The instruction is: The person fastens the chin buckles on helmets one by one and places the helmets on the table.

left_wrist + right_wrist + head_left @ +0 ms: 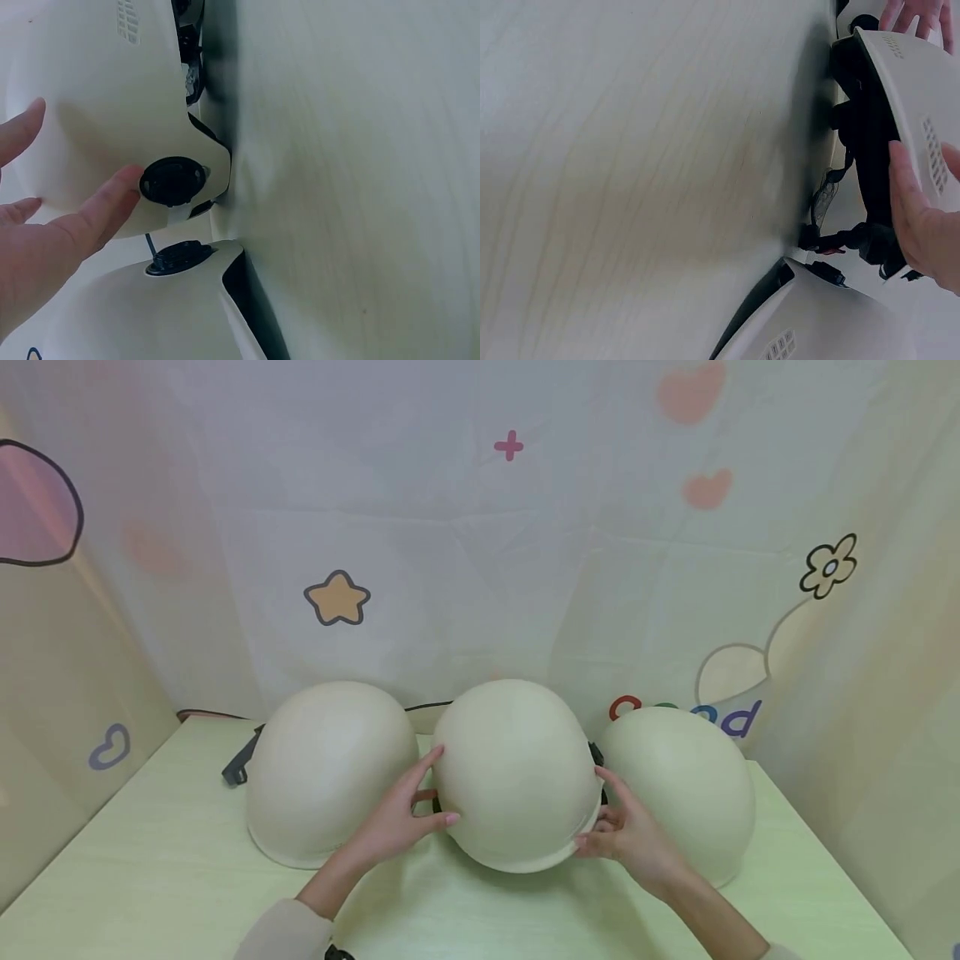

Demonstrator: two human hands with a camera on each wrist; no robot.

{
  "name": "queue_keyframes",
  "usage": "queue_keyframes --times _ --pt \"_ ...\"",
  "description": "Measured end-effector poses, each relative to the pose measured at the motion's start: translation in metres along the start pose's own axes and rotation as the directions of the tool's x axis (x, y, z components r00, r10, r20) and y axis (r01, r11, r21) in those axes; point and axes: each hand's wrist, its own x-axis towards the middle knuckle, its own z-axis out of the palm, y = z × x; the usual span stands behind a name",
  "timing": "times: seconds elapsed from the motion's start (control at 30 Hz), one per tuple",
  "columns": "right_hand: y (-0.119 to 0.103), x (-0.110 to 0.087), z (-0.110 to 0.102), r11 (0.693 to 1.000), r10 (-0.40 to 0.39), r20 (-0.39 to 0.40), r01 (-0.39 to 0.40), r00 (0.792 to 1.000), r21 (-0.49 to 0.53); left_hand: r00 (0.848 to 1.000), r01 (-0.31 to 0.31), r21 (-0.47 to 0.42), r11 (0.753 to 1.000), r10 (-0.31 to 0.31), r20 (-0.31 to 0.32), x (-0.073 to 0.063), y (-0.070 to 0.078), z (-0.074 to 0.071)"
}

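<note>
Between my two hands is the middle helmet (pixel 513 777), cream-coloured and smooth, its dome tipped toward me. My left hand (pixel 397 814) cups its left side, thumb low on the front and fingers spread up the shell. In the left wrist view, the thumb lies beside a round black knob (pixel 172 180) on this helmet. My right hand (pixel 626 835) holds the opposite side, with the thumb at the lower rim. From the right wrist, the rim shows raised over the table, and black straps (pixel 840 244) hang beneath it.
A similar left helmet (pixel 330 768) sits close by, with a black strap (pixel 242 762) sticking out. The right helmet (pixel 690 785) stands partly behind my right hand. All are on a pale table (pixel 135 852), with a patterned curtain (pixel 450 552) behind.
</note>
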Motion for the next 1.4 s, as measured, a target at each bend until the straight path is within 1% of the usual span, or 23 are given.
queue_keyframes --times 0.17,0.3,0.4,0.5,0.6,0.77,0.97,1.1,1.2,1.3,1.4 --pt "0.003 -0.002 0.001 0.997 0.06 0.014 -0.061 0.998 0.045 1.0 0.024 0.002 1.0 -0.024 0.001 0.0 -0.001 0.0" --pt "0.01 -0.002 -0.002 0.993 0.08 0.061 -0.085 0.995 0.087 0.999 0.048 -0.005 0.999 -0.048 -0.002 0.003 -0.003 -0.001" --pt "0.016 -0.001 -0.004 0.987 0.087 0.113 -0.101 0.99 0.122 0.998 0.062 -0.017 0.998 -0.062 -0.005 0.006 -0.005 -0.002" --pt "0.021 0.002 -0.004 0.981 0.106 0.135 -0.126 0.985 0.145 0.997 0.076 -0.024 0.997 -0.076 -0.008 0.008 -0.007 -0.003" --pt "0.024 0.005 -0.003 0.979 0.125 0.112 -0.141 0.986 0.144 0.996 0.087 -0.008 0.996 -0.087 -0.002 0.01 -0.009 -0.003" --pt "0.027 0.012 -0.002 0.976 0.151 0.068 -0.159 0.986 0.149 0.997 0.081 -0.006 0.997 -0.081 0.014 0.013 -0.009 -0.001" --pt "0.031 0.02 -0.005 0.978 0.149 0.057 -0.156 0.987 0.136 0.996 0.083 -0.015 0.996 -0.083 0.018 0.018 -0.012 -0.001" --pt "0.033 0.025 -0.008 0.981 0.145 0.058 -0.151 0.988 0.123 0.995 0.093 -0.042 0.995 -0.092 0.032 0.02 -0.013 -0.003" --pt "0.035 0.026 -0.009 0.981 0.148 0.065 -0.155 0.987 0.116 0.994 0.101 -0.062 0.993 -0.098 0.049 0.02 -0.014 -0.005" --pt "0.036 0.025 -0.009 0.982 0.152 0.067 -0.158 0.986 0.104 0.993 0.112 -0.061 0.992 -0.109 0.055 0.019 -0.015 -0.005" --pt "0.036 0.024 -0.008 0.984 0.155 0.061 -0.16 0.986 0.079 0.993 0.108 -0.054 0.993 -0.105 0.057 0.018 -0.015 -0.004"
